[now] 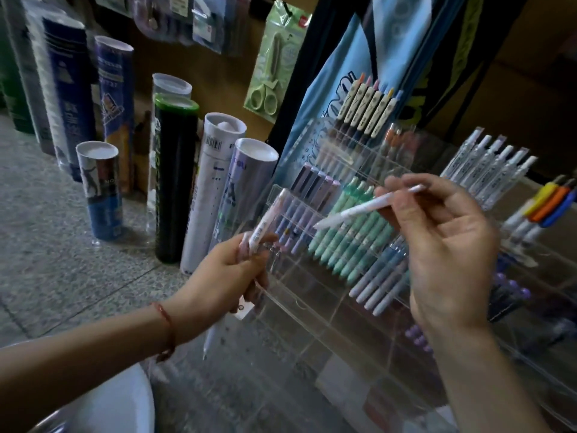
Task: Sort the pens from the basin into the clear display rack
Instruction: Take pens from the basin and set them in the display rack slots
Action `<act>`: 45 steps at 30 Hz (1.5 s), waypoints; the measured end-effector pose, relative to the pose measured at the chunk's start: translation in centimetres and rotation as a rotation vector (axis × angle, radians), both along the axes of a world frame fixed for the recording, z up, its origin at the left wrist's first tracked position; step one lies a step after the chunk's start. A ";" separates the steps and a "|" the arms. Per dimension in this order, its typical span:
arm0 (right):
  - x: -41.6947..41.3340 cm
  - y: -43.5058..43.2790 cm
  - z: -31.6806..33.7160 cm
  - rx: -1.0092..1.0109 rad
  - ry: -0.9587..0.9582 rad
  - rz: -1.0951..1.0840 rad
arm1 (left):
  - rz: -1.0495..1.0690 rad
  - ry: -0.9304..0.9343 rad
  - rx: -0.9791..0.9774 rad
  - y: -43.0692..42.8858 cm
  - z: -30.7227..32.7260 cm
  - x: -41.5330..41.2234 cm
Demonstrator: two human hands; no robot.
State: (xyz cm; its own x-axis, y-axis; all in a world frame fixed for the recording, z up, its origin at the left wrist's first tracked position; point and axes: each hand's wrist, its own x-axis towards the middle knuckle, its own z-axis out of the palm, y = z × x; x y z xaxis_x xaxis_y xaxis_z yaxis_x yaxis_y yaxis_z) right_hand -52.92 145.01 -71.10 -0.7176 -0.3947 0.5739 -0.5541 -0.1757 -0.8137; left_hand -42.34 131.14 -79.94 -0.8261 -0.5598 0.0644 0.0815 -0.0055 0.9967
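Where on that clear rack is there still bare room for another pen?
The lower-left slots of the clear rack look bare, bordered by lilac pens above and pale blue pens to the right. The mint-green row is packed. The floor beside the left hand is also bare.

speckled floor [46,245], upright tubes [175,182], clear rack [312,296]

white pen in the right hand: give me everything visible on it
The white pen is slim, smooth and plastic-looking, its tapered tip pointing down-left, its pale end up-right. It hangs tilted in the air before the clear display rack, across the row of mint-green pens. Only the right hand touches it, pinching its upper half.
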 end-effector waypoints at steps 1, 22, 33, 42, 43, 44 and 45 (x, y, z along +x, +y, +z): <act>0.0 -0.2 -1.0 0.123 0.106 -0.030 | -0.025 -0.016 -0.029 -0.2 -0.2 -0.3; -0.9 -4.0 -7.6 0.705 -0.034 0.009 | -0.110 0.065 0.026 -0.1 -1.3 -0.8; 1.3 -2.3 -3.6 0.295 -0.492 0.466 | -0.497 0.050 0.337 0.6 -0.9 0.3; 0.3 -0.3 0.0 -0.005 -0.109 0.123 | -0.301 -0.021 0.144 0.1 -0.4 0.5; 0.1 0.0 0.3 -0.022 0.069 0.022 | -0.270 -0.023 0.104 -0.1 -0.5 0.4; 0.0 0.0 0.2 0.029 0.262 -0.065 | -0.259 -0.027 0.068 -0.2 -0.6 0.3; -0.1 -0.1 -0.5 0.127 0.415 -0.118 | -0.269 -0.033 0.040 -0.2 -0.7 0.1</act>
State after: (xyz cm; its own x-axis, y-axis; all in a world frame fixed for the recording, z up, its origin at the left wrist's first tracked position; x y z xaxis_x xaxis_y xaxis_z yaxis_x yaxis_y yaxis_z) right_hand -53.02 144.92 -71.64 -0.4815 -0.4101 0.7746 -0.8482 -0.0048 -0.5297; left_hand -42.20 130.91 -80.66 -0.9467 -0.3216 0.0169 0.0389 -0.0621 0.9973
